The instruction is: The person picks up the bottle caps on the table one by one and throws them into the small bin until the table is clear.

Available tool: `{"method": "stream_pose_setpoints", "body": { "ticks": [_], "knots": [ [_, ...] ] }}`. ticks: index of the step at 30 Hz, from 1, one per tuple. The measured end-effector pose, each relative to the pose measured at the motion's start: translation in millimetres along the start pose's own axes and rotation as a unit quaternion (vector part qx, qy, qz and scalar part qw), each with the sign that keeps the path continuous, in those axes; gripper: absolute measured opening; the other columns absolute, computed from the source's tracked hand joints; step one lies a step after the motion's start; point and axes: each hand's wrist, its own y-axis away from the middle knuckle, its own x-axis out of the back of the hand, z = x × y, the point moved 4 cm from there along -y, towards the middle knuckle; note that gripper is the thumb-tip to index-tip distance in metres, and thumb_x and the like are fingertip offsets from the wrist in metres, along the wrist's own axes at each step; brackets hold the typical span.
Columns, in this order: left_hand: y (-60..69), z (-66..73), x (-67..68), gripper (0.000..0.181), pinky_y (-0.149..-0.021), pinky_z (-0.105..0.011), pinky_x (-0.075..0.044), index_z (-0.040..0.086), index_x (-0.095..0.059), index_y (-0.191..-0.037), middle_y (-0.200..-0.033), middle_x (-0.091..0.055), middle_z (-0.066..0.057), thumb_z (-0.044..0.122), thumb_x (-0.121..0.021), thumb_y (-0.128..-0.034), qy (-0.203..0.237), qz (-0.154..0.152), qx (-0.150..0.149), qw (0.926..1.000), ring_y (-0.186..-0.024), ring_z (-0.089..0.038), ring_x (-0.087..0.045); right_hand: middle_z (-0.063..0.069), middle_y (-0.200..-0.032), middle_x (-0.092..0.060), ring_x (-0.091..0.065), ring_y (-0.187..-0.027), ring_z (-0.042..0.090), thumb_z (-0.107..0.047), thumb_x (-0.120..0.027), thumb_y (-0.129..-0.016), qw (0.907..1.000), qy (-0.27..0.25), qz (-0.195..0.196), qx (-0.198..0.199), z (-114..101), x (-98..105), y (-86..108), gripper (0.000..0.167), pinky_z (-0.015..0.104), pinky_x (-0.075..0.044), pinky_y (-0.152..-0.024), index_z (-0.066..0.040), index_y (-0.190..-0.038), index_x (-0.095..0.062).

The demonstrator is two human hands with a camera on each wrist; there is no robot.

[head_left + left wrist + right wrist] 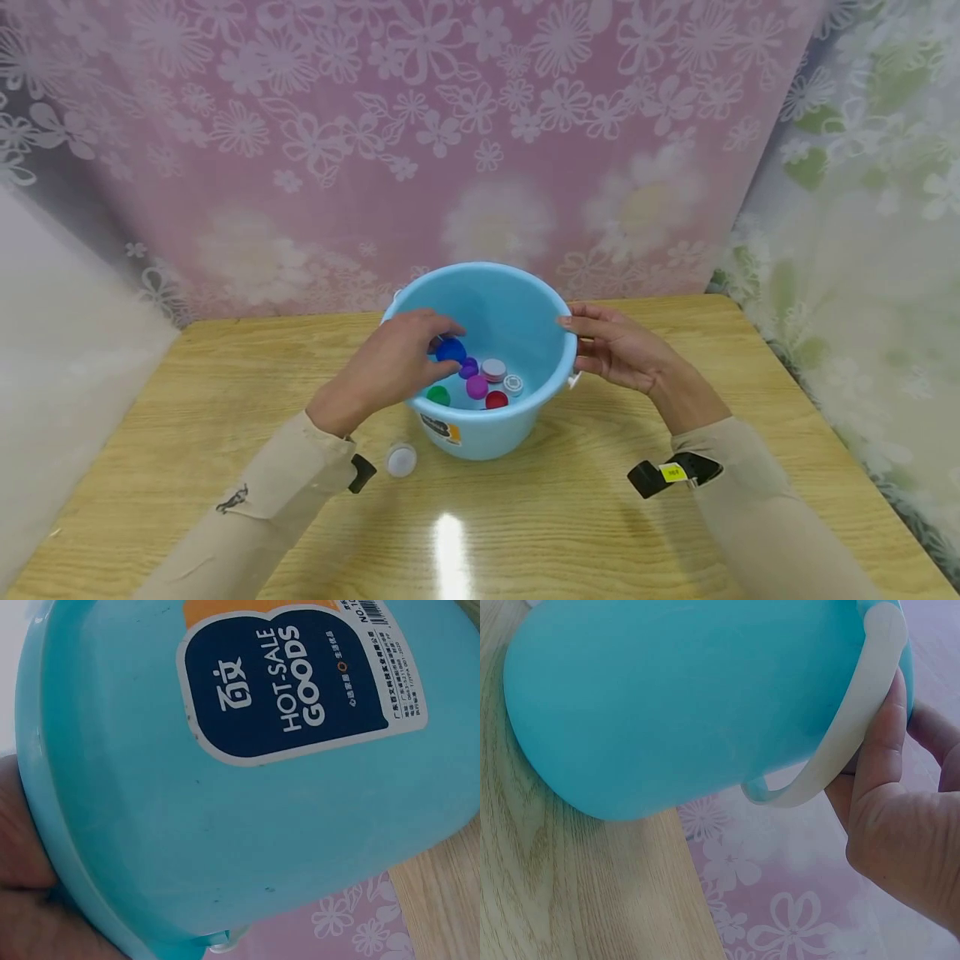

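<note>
A light blue bucket (468,433) stands on the wooden table, tilted slightly toward me. Several small round cap-like pieces lie inside, among them a green one (438,396), a magenta one (477,387) and a red one (497,401). Reaching over the left rim, my left hand (397,358) holds a blue round cap (451,351) between thumb and fingers, above the bucket's floor. My right hand (618,346) grips the bucket's right rim, beside the white handle (847,724). The left wrist view shows mostly the bucket's labelled side, with the held cap hidden.
A small white round piece (401,460) sits on the table (570,517) in front of the bucket, to the left. Behind the table hangs a pink floral curtain (450,167), and a pale floral one (862,250) hangs on the right.
</note>
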Motion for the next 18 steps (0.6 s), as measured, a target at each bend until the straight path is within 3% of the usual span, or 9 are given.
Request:
{"method": "stream_pose_setpoints", "body": {
  "ticks": [7,18],
  "knots": [
    [0.2,-1.5,-1.1,0.025,-0.078,-0.032,-0.052,0.010,-0.069,-0.103,-0.097,-0.065,0.000,0.017,-0.077,-0.0807,0.022,-0.006,-0.004,0.9997,-0.086,-0.015,-0.060,0.013,-0.095,-0.062,-0.068,-0.076,0.020,-0.008,-0.055,-0.097,1.0000,-0.005,0.003,-0.003,2.2,-1.0,0.1,0.023,0.025,-0.057,-0.062,0.000,-0.118,-0.050],
    [-2.7,-0.8,-2.4,0.026,-0.080,-0.033,-0.052,0.012,-0.070,-0.104,-0.100,-0.064,0.000,0.019,-0.078,-0.0796,0.024,-0.024,0.016,0.9993,-0.091,-0.015,-0.060,0.012,-0.094,-0.062,-0.068,-0.075,0.019,-0.009,-0.055,-0.098,0.9999,-0.006,-0.014,0.000,0.5,0.1,0.2,0.013,0.024,-0.057,-0.062,-0.004,-0.109,-0.057]
  ]
}}
